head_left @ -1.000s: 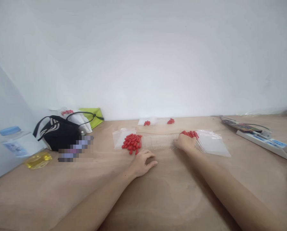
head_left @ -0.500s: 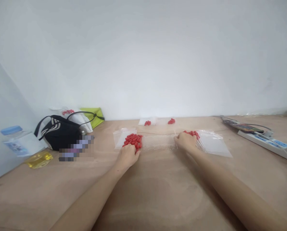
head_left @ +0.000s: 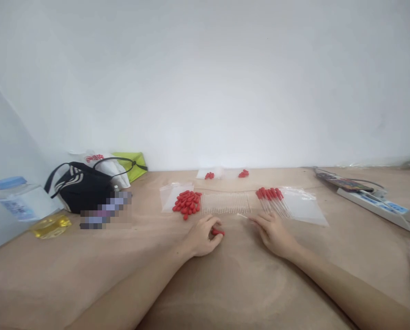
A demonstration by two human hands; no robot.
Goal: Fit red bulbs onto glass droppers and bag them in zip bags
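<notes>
Near the middle of the wooden table, my left hand (head_left: 205, 234) grips a red piece (head_left: 218, 232) between thumb and fingers. My right hand (head_left: 271, 230) pinches a thin pale stick (head_left: 243, 216), its free end pointing left. The two held items are apart. Behind them lies a row of thin clear sticks (head_left: 225, 203) side by side. A pile of loose red pieces (head_left: 188, 203) sits left of the row, partly on a clear bag (head_left: 170, 195). To the right, several red-tipped sticks (head_left: 272, 200) lie fanned out beside another clear bag (head_left: 306, 208).
Two small red clusters (head_left: 209, 175) (head_left: 243, 173) rest near the wall. On the left are a black bag (head_left: 84, 190), a green bag (head_left: 136, 167) and a bottle of yellow liquid (head_left: 50, 226). A power strip (head_left: 379, 206) with a phone (head_left: 345, 181) is at right.
My left hand has moved right and nearer from the pile, now with a red piece. My right hand has come nearer from the row, now with a stick, uncovering the red-tipped sticks.
</notes>
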